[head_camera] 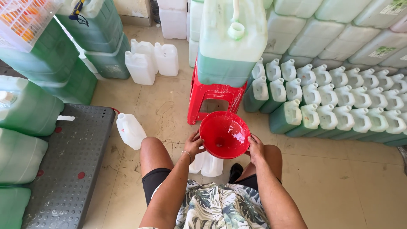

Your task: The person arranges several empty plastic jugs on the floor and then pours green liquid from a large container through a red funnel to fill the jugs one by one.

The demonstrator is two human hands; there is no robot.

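- Nearest the camera, the person's leaf-print shirt (220, 208) and bare knees frame the work, one knee on each side
- The left hand (193, 145) grips the left rim of the red funnel (224, 135), fingers curled onto the edge, thumb side toward the bowl
- The right hand (255, 148) holds the right rim the same way, fingers wrapped round the outer wall; both hands are closed on the rim, not spread
- The funnel sits between the knees with its wide mouth facing up and slightly toward the camera; its long axis runs close to vertical, spout pointing down
- The spout end is hidden by the bowl, so whether it sits in a neck cannot be told
- Just under the funnel stands a small white jug (207, 164) on the floor, partly covered by the bowl
- Left of the left knee a white jug (130, 130) lies tilted beside a grey studded mat (68, 165)
- Beyond the funnel stands a red stool (212, 99), bearing a big can (231, 42) of green liquid
- To the right, rows of small filled jugs (339, 110) with green liquid stand packed together
- At the far left, large green cans (46, 63) are stacked, with empty white jugs (150, 61) near them
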